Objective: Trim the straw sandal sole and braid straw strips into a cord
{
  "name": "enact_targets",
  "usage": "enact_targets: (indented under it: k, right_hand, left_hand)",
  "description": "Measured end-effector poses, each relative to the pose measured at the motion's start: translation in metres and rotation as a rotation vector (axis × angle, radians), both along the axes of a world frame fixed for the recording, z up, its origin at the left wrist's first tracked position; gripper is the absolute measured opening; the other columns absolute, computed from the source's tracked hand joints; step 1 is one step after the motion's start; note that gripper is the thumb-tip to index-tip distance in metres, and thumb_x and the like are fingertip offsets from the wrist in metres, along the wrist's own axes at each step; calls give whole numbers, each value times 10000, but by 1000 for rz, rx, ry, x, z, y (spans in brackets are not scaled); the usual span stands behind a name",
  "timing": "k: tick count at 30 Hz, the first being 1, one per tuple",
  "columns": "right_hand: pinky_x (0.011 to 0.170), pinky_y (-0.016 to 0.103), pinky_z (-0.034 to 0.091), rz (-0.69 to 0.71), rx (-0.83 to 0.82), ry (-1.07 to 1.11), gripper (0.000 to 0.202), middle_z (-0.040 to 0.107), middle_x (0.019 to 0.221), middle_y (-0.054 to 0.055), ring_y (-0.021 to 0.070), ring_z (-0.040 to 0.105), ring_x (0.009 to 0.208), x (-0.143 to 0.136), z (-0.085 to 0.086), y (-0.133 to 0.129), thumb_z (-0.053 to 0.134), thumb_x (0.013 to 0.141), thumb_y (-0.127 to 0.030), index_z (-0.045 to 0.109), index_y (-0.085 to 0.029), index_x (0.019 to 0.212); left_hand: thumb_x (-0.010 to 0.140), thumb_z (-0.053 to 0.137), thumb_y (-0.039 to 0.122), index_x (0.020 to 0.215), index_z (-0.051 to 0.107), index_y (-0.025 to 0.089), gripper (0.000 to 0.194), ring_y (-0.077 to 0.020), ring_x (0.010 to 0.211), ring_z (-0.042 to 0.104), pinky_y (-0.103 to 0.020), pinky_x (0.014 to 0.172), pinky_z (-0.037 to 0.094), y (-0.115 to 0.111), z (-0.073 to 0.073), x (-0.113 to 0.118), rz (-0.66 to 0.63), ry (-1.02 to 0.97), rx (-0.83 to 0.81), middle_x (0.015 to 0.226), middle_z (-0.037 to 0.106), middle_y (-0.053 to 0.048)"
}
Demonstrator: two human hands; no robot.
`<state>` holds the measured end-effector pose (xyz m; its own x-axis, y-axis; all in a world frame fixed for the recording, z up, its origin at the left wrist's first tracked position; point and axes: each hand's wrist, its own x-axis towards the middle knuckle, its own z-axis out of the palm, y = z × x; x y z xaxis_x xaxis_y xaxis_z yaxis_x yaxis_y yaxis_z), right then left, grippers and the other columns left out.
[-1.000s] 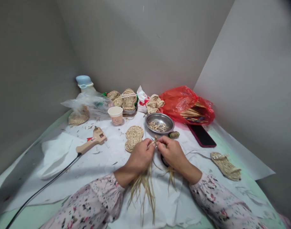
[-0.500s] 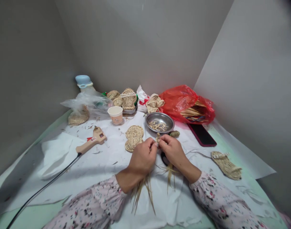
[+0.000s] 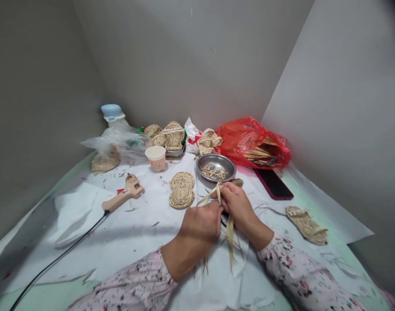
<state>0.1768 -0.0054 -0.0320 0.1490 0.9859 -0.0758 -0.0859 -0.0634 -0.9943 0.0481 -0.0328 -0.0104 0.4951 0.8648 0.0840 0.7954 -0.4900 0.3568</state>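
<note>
Pale straw strands (image 3: pixel 230 242) run through both hands and hang down below them. My left hand (image 3: pixel 202 224) is closed on the strands, back of the hand toward me, its fingertips partly hidden. Just right of it, my right hand (image 3: pixel 238 203) pinches the strands near their top, where a strip loops out to the left. Behind the hands stands a steel bowl (image 3: pixel 216 156) with straw scraps in it. A coiled straw piece (image 3: pixel 181 190), shaped like a figure eight, lies left of the bowl. Something dark under my hands is mostly hidden.
At left lies a glue gun (image 3: pixel 124 192) with its cord. A paper cup (image 3: pixel 156 158), a plastic bag (image 3: pixel 119 140) and a blue-lidded bottle (image 3: pixel 112 113) stand behind. A red bag (image 3: pixel 242 138) of straw, a phone (image 3: pixel 275 184) and a woven straw piece (image 3: pixel 306 224) are at right.
My left hand has moved right and turned more over the strands. A pale strip now loops out above the hands, and the hanging strands have shifted right.
</note>
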Motion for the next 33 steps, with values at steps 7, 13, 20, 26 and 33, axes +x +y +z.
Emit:
enact_targets:
  k: [7, 13, 20, 26, 33]
  right_hand:
    - [372, 236, 123, 61, -49, 194, 165, 346, 420, -88, 62, 176, 347, 0, 0, 2, 541, 754, -313, 495, -198, 646]
    - [397, 214, 213, 110, -8, 250, 179, 418, 532, -69, 64, 311, 417, 4, -3, 5, 595, 756, -299, 480, -189, 674]
    - [430, 196, 249, 241, -8, 169, 196, 445, 529, -68, 56, 341, 431, -3, 1, 0, 619, 780, -312, 510, -172, 695]
    - [494, 266, 407, 446, 22, 238, 232, 482, 512, -55, 125, 492, 440, -4, 0, -2, 565, 810, -354, 442, -204, 684]
    - [447, 203, 241, 366, 29, -6, 172, 457, 555, -68, 60, 343, 448, 11, -7, 3, 576, 820, -308, 522, -168, 734]
  left_hand:
    - [940, 344, 313, 857, 625, 162, 329, -216, 640, 624, -312, 569, 349, -2, -3, -1, -28, -113, 7, 787, 703, -117]
    - [926, 372, 331, 756, 548, 190, 283, -162, 642, 537, -278, 604, 359, 13, 6, -14, 173, -554, 108, 692, 599, -27]
    - [892, 428, 390, 837, 489, 198, 209, -176, 728, 558, -300, 679, 413, 30, 1, -17, 233, -752, -159, 774, 587, -17]
    - [879, 409, 511, 840, 455, 204, 313, -131, 447, 510, -250, 459, 399, 28, -13, -10, 122, -933, -650, 582, 543, 33]
    - [853, 462, 536, 761, 528, 160, 392, -51, 387, 263, -212, 373, 169, 36, -12, -17, 25, -916, -841, 553, 391, 67]
